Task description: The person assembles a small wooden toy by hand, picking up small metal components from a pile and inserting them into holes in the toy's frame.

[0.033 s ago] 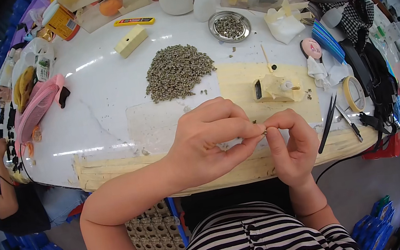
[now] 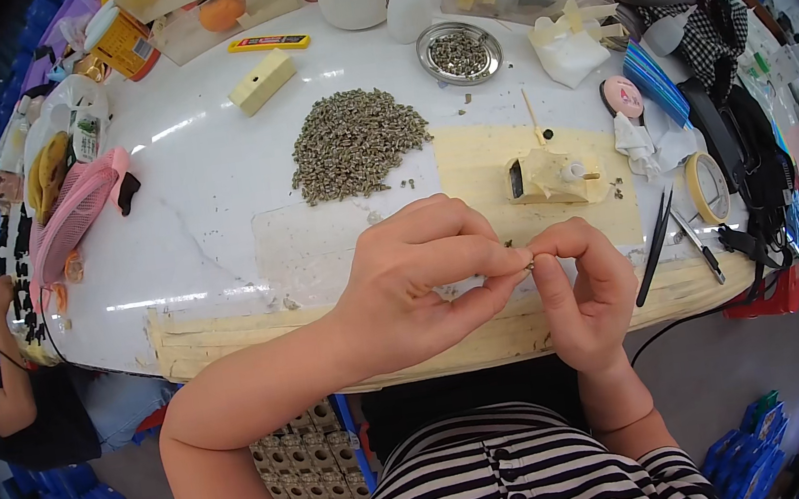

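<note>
Over the table's near edge, my left hand and my right hand meet fingertip to fingertip. Both are closed in a pinch on a tiny metal part, mostly covered by the fingers. Beyond them lies a heap of small metal parts, with a couple of loose ones beside it. A tape-wrapped block with a dark opening and a short white tube stands behind my right hand. Black tweezers and a craft knife lie right of that hand.
A round metal dish of small parts sits at the back, near a white squeeze bottle. At right lies a tape roll; at left, a pink mesh pouch. A yellowish block rests behind the heap. Another person's arm shows far left.
</note>
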Motion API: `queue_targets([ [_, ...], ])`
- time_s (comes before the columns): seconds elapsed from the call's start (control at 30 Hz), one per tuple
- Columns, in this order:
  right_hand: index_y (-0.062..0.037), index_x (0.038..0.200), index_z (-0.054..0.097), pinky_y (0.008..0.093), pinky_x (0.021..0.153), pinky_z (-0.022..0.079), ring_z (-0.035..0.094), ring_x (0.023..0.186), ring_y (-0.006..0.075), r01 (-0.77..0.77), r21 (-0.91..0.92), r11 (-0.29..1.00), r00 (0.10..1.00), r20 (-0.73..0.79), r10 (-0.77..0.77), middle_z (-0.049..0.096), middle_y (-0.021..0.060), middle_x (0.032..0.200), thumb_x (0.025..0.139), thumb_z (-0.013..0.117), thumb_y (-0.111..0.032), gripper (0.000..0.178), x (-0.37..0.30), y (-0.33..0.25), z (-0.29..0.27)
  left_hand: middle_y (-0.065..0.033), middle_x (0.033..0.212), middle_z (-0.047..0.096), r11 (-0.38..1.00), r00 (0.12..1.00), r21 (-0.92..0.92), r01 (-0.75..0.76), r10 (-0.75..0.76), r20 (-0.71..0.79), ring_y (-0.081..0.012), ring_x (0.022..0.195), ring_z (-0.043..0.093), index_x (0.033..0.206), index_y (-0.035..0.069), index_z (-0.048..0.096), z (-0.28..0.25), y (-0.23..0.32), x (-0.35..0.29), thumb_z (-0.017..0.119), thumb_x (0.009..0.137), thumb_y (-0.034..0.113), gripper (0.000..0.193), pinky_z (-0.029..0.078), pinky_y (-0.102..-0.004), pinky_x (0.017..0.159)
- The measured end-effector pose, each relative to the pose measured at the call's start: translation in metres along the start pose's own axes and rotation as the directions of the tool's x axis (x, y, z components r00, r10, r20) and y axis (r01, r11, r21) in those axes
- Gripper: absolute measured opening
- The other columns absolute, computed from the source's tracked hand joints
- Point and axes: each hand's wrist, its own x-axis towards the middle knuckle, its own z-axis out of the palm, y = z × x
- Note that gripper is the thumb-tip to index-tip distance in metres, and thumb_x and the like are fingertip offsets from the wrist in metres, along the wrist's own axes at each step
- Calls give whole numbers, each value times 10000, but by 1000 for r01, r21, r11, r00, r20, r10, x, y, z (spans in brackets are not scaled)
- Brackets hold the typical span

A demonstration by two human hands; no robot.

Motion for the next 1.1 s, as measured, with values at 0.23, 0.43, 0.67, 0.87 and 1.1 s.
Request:
queue_targets([
  [0.23, 21, 916, 649, 248, 674, 467, 589, 723, 136, -99, 150, 984, 993, 85, 87, 646, 79, 822, 907, 635, 2, 26, -1, 1, -3, -37, 820, 662, 998, 999, -60, 16, -14, 36, -123, 693, 624, 940, 54, 774, -2, -2, -1, 794, 731, -51, 235, 480, -237, 564],
  [0.43, 18, 913, 662, 251, 667, 466, 588, 719, 139, -53, 74, 996, 994, -96, 60, 653, 78, 819, 910, 646, -9, 31, -2, 4, -2, -51, 759, 662, 989, 986, 98, 112, -123, 111, -141, 688, 622, 884, 18, 757, -27, -3, 14, 772, 741, -46, 157, 485, -253, 606],
  [0.67, 0, 855, 684, 284, 628, 476, 615, 705, 199, -8, -92, 996, 999, -35, 5, 658, 83, 772, 814, 736, 23, 70, 0, -1, 2, -54, 729, 661, 950, 935, 98, 297, -310, 170, -129, 678, 592, 869, -3, 755, -40, -8, 17, 774, 752, -25, 120, 473, -255, 632],
  [0.87, -13, 960, 732, 305, 641, 505, 644, 727, 221, 130, -159, 979, 991, 23, -128, 690, 99, 849, 774, 764, 32, 195, 4, -2, 5, -51, 755, 683, 973, 964, -38, 226, -218, 154, -124, 703, 617, 887, 25, 772, -26, -8, 13, 773, 754, -39, 148, 483, -254, 652],
  [1.1, -16, 1030, 748, 298, 649, 512, 650, 736, 216, 146, -164, 976, 989, 2, -148, 695, 101, 864, 770, 762, 43, 267, 4, -2, 4, -49, 773, 701, 974, 971, -65, 217, -209, 115, -130, 733, 630, 879, 37, 774, -22, -6, 13, 790, 753, -38, 148, 485, -262, 669],
])
